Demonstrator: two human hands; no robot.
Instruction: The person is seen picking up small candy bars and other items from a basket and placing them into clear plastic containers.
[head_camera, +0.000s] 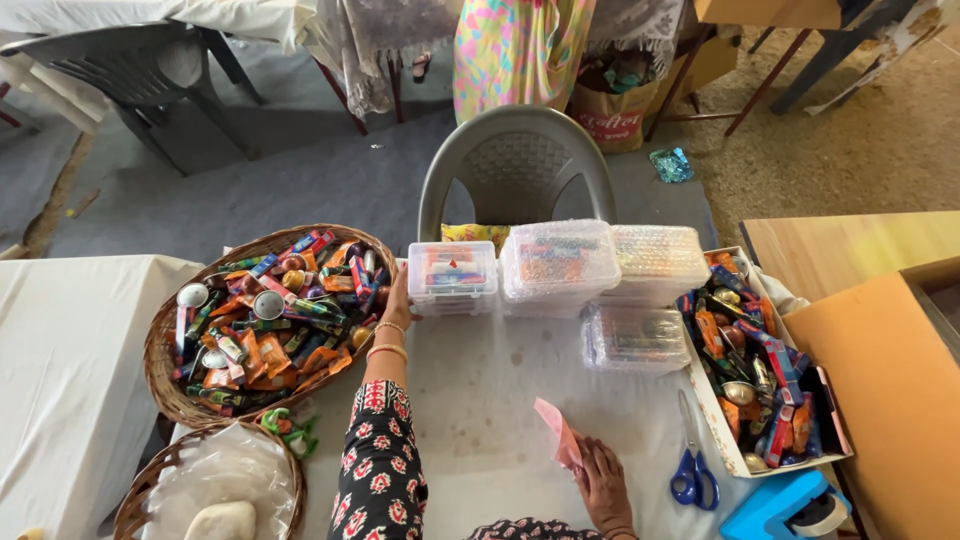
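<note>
Pink paper (557, 437), lower centre of the frame, is pinched upright in the right hand (603, 482), fingers closed on its lower edge so it stands off the counter (480, 400). The left hand (397, 303) reaches to the rim of the large basket (160, 350) at left, heaped with wrapped sweets and small spoons; whether it grips anything cannot be told. Clear lidded boxes (555, 265) stand stacked across the centre, within reach. A tray (715, 425) of similar sweets lies at right, blue scissors (692, 470) just beside it. A smaller basket (145, 490) occupies the lower left.
</note>
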